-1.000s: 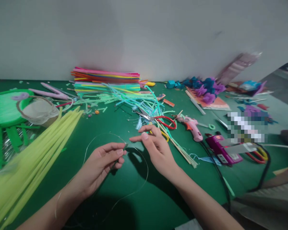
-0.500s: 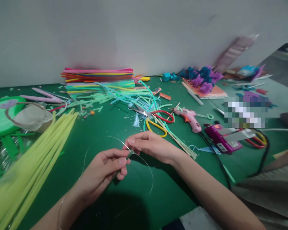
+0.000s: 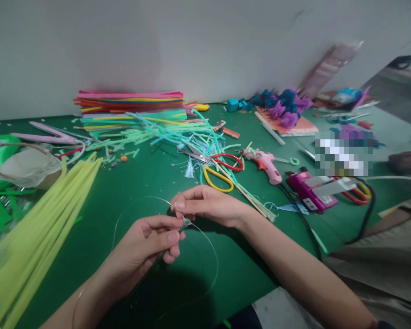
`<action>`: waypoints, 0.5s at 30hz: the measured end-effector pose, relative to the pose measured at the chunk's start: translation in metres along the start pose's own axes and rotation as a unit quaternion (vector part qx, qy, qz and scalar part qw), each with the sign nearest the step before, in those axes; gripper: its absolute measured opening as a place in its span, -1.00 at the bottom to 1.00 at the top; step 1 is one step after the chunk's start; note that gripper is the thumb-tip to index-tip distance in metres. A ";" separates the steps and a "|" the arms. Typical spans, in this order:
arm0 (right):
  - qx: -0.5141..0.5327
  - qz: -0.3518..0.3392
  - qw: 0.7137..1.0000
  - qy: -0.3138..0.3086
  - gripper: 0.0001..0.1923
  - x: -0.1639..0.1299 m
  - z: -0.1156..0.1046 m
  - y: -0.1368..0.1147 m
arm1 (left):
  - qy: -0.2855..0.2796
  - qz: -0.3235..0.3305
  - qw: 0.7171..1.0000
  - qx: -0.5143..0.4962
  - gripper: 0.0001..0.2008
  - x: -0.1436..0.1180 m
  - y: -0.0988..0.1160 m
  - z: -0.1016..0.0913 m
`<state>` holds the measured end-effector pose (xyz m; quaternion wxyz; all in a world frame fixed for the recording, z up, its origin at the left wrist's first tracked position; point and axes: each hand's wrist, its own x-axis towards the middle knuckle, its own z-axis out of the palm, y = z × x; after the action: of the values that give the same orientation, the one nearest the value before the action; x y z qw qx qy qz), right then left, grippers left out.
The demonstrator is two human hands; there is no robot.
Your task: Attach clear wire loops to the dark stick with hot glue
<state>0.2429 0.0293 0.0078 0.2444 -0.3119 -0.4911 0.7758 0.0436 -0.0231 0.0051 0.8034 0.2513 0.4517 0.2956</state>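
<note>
My left hand [image 3: 147,244] pinches a thin, dark green stem piece together with a fine clear wire [image 3: 210,244] that loops out over the green table [image 3: 130,187]. My right hand [image 3: 208,205] meets it from the right, its fingertips closed on the same wire just above the left thumb. The wire curves in a wide arc to both sides of the hands. What sits at the pinch point is too small to make out.
Long yellow-green sticks [image 3: 44,224] fan across the left. A stack of coloured pipe cleaners [image 3: 130,103] lies by the wall. Red and yellow scissors [image 3: 219,167], a pink glue gun [image 3: 265,163], a purple tool [image 3: 311,192] with black cable and purple paper flowers [image 3: 284,107] sit to the right.
My right hand came in from the scissors to the left hand and closed its fingertips on the wire. The view shifted slightly; the left hand kept its pinch.
</note>
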 end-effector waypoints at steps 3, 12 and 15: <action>0.001 -0.003 1.000 0.001 -0.73 -0.001 0.000 0.000 | -0.003 -0.009 1.000 -0.003 -0.74 0.001 0.000 0.000; 0.025 -0.005 1.000 -0.016 -0.79 -0.001 0.000 0.002 | -0.014 -0.009 1.000 0.002 -0.75 0.001 0.001 0.002; 0.031 -0.004 0.999 -0.012 -0.80 -0.001 0.000 0.002 | -0.007 -0.016 1.000 0.000 -0.74 -0.001 0.002 0.003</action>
<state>0.2433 0.0278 0.0064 0.2509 -0.2927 -0.4711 0.7933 0.0454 -0.0228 0.0079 0.8113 0.2465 0.4498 0.2806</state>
